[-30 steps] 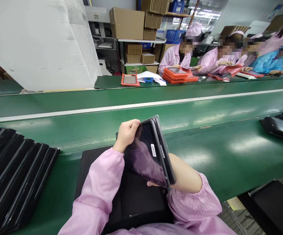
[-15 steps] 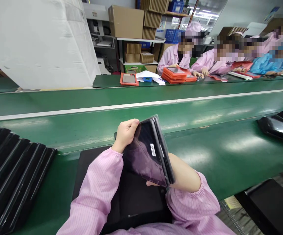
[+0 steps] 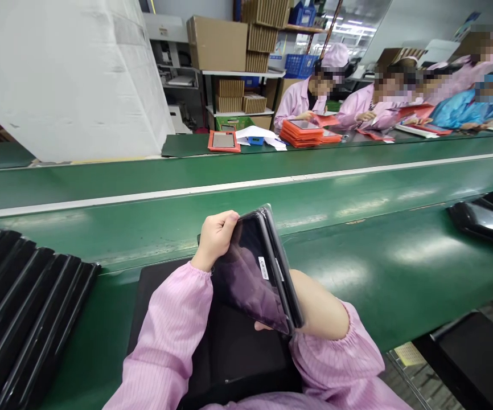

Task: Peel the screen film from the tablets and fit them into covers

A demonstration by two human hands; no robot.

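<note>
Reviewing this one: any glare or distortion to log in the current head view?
Head view: pale glare patches on the green bench; pinkish reflections across the front dark panel by the left hand, its label too small to read; shiny streaks on the black items at left; the white strip runs slanted.

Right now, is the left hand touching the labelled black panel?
Touching: the head view shows the left hand with its thumb over the black panel's upper edge.
</note>
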